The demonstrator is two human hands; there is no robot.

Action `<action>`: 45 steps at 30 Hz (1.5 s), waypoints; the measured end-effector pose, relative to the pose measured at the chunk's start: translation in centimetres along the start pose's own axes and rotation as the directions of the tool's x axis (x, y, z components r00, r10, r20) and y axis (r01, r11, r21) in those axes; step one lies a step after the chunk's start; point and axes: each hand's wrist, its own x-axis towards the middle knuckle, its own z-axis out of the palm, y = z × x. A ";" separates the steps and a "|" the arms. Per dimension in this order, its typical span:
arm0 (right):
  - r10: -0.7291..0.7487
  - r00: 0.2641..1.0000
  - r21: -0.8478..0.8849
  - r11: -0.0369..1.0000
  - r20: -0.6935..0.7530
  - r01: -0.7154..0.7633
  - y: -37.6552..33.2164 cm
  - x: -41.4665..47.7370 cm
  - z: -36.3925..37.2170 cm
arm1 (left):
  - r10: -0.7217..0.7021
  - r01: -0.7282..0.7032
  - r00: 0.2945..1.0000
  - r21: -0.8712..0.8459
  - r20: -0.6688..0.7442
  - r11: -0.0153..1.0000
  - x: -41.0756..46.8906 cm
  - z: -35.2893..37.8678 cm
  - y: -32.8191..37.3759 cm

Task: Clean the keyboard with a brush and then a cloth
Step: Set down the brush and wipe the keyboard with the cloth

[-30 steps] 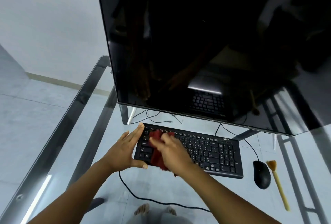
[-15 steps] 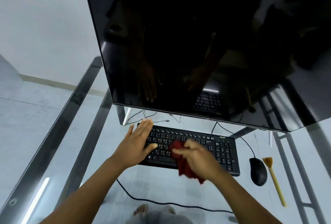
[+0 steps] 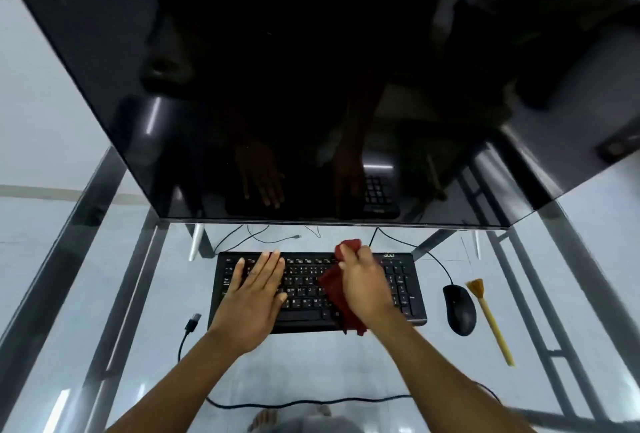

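Note:
A black keyboard [image 3: 403,280] lies on the glass table under the big dark monitor. My left hand [image 3: 254,294] rests flat on the keyboard's left half, fingers straight. My right hand [image 3: 363,282] grips a dark red cloth [image 3: 334,285] and presses it on the keys right of the middle, near the number pad. Part of the cloth sticks out past my fingertips at the keyboard's back edge, and part hangs over the front edge. A yellow brush [image 3: 488,318] lies on the glass right of the mouse, bristles pointing away from me.
A black mouse [image 3: 459,309] sits between keyboard and brush, its cable running back under the monitor [image 3: 311,86]. A loose USB plug [image 3: 193,322] and cable lie at the keyboard's front left. The table's metal frame [image 3: 69,224] shows through the glass.
My right hand has wiped the cloth from the keyboard's left end toward the right side. My left hand has shifted from the left edge onto the left keys.

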 end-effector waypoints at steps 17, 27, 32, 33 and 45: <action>-0.251 0.968 0.005 0.968 0.010 0.251 4.6 -2.0 0.2 | 0.058 -0.059 0.998 0.021 0.034 0.998 5.5 0.5 7.9; -0.256 0.962 0.194 0.952 0.092 0.235 6.7 -4.8 -0.9 | 0.121 -0.122 0.992 0.008 0.025 0.993 6.6 1.9 11.3; 0.217 0.974 0.112 0.971 -0.070 -0.209 11.9 -1.7 -1.6 | 0.099 -0.099 0.994 0.010 0.054 0.995 6.5 2.2 11.3; 0.189 0.981 0.080 0.979 -0.043 -0.185 11.2 -1.9 -1.3 | 0.095 -0.096 0.994 0.013 0.059 0.995 6.4 2.2 11.4; 0.012 0.997 0.122 0.992 0.081 -0.022 9.8 -5.6 0.4 | 0.079 -0.080 0.991 0.010 0.110 0.997 6.5 2.3 11.4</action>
